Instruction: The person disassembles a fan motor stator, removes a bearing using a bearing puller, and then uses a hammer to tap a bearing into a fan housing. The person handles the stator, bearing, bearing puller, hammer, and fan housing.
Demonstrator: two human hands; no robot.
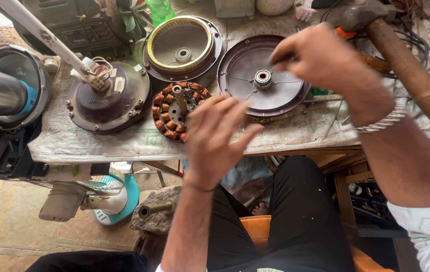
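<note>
My left hand (214, 138) hovers with fingers spread just in front of a copper-wound fan stator (177, 111) with a short shaft, holding nothing. My right hand (320, 63) reaches over a dark round motor cover (247, 75) with a bearing (262, 78) at its centre; its fingertips are pinched close by the bearing, and I cannot tell whether they grip anything. A metal bracelet sits on that wrist. A second cover with a yellow-rimmed rotor ring (182, 45) lies behind the stator.
A brown fan motor housing (106, 100) with wires and a white rod stands at the left. A wooden-handled hammer (403, 63) lies at the right. A metal cylinder (3, 90) juts in far left. A small teal table fan (109, 194) sits on the floor below the bench.
</note>
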